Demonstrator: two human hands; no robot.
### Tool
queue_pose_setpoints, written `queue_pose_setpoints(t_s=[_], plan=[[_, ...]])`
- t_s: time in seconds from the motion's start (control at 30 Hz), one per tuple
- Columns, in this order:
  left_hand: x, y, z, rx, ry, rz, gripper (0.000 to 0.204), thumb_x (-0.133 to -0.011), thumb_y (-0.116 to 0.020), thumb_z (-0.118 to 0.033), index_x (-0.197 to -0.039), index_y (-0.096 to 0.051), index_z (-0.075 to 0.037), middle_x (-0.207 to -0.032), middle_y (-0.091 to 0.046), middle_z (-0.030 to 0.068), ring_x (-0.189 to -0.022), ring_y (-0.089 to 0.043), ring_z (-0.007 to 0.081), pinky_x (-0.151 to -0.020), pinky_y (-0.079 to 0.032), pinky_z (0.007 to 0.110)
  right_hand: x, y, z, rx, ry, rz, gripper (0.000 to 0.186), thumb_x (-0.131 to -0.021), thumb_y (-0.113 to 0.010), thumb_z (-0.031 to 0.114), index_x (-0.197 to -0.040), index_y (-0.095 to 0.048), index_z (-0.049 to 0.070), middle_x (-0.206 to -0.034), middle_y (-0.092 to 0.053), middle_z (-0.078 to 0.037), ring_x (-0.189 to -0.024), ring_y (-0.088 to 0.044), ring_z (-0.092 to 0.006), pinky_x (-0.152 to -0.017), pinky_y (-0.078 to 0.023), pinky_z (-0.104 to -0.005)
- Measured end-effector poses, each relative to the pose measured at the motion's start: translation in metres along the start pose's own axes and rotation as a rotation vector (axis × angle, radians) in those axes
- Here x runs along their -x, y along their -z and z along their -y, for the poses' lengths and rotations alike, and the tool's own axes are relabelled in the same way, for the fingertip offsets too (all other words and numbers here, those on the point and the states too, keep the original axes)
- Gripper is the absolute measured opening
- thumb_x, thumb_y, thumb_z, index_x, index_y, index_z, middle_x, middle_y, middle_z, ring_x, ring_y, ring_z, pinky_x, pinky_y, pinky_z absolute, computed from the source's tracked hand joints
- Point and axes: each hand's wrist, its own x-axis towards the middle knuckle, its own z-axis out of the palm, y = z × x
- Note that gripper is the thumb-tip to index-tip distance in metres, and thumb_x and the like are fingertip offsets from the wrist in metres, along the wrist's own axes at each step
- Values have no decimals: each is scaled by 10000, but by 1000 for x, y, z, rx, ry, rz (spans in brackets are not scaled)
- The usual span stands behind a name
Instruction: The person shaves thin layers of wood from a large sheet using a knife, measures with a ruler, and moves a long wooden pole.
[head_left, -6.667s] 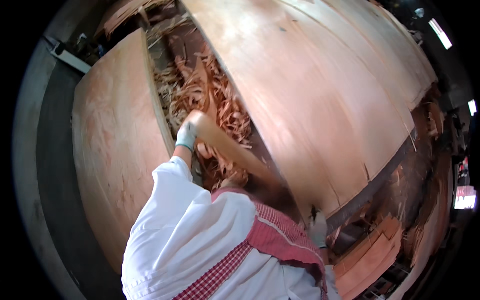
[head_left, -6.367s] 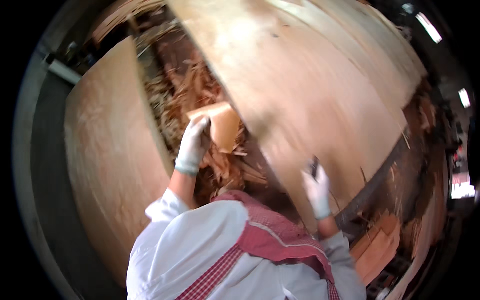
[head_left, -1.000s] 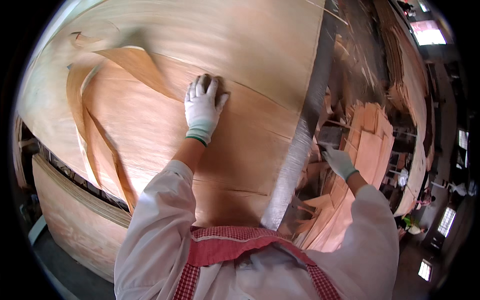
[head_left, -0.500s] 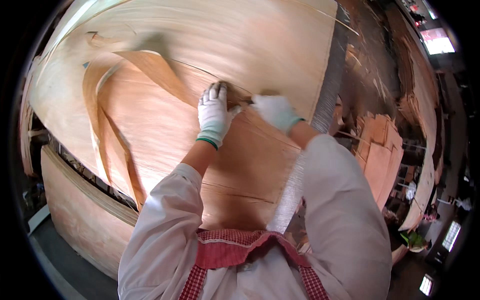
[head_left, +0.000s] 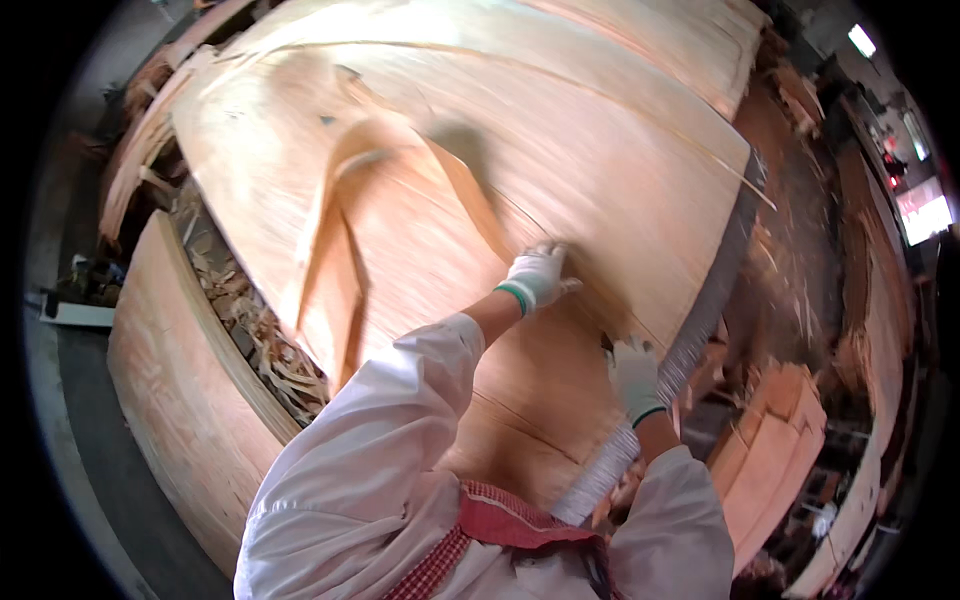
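Observation:
My left hand (head_left: 538, 276), in a white glove with a green cuff, lies flat on a large sheet of pale wood veneer (head_left: 620, 150), fingers outstretched, beside a long cut or seam. A long curled veneer strip (head_left: 465, 190) loops up from the sheet and runs to this hand. Lower right, close to the sheet's edge, my right hand (head_left: 635, 380) wears a matching glove and is closed. A small dark tool (head_left: 606, 342) pokes out at its fingers; most of it is hidden and its kind does not show clearly.
A silvery wrapped edge (head_left: 690, 350) runs along the sheet's right side. Stacked veneer pieces (head_left: 770, 425) stand beyond it. At left is a curved stack of sheets (head_left: 190, 390), with wood scraps (head_left: 270, 350) in the gap.
The view has shifted, so the sheet appears farther right and lower. My right hand has drawn away from my left, toward me and the sheet's right edge. My left hand stays beside the strip.

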Motion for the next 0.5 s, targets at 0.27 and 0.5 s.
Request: queue_pose_setpoints(t_s=[0.27,0.5], plan=[[-27,112,57,-383,-518,-22,416,-824,-644,-252,-1206,-541,-122,-1211,-561,139,-1143,-524,336,-1044,-403,417,-11,22,11,-75,-190,200,199,-828,-571,244,-740,-722,150,-707,-684,-73,-678,-673,-272,-580,-511,-438],[-76,140,106,-665,-206,-238,222,-922,-545,-137,-1047,-666,0,-1043,-658,229,-1060,-597,370,-1010,-445,379,3,12,17,-78,-464,437,261,-912,-562,302,-1015,-720,122,-1085,-689,-85,-1091,-605,-243,-950,-382,-388]])
